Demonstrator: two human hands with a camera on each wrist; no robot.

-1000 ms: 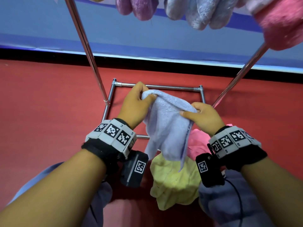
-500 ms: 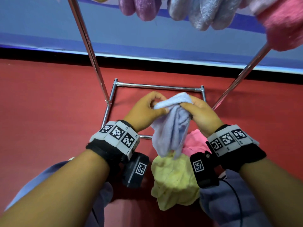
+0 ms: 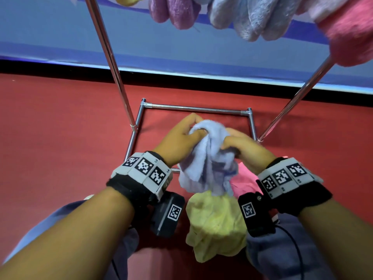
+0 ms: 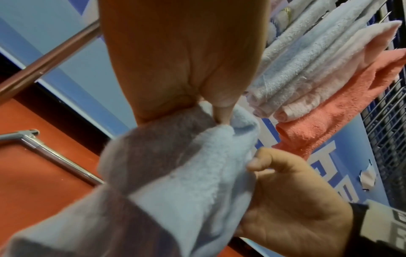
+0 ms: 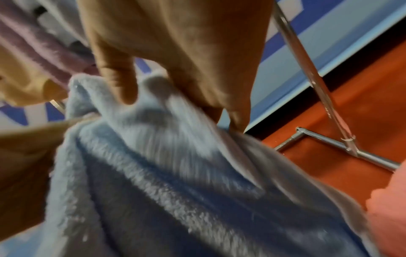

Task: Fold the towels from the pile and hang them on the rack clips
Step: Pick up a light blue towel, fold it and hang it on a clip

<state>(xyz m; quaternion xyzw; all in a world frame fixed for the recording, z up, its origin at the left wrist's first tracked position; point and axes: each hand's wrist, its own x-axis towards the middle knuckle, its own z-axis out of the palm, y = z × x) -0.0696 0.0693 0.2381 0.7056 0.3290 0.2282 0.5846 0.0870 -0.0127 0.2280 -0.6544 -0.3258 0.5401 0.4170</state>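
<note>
Blue towel gripped by both hands — wrist views reveal hung towels.

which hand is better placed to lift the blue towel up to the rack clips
Probably left: the left hand pinches the bunched light blue terry towel at its top, while the right hand grips lower.

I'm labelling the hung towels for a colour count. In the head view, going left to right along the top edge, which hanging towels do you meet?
Yellow towel → fuzzy purple towel → pale blue towel → bright pink towel.
</note>
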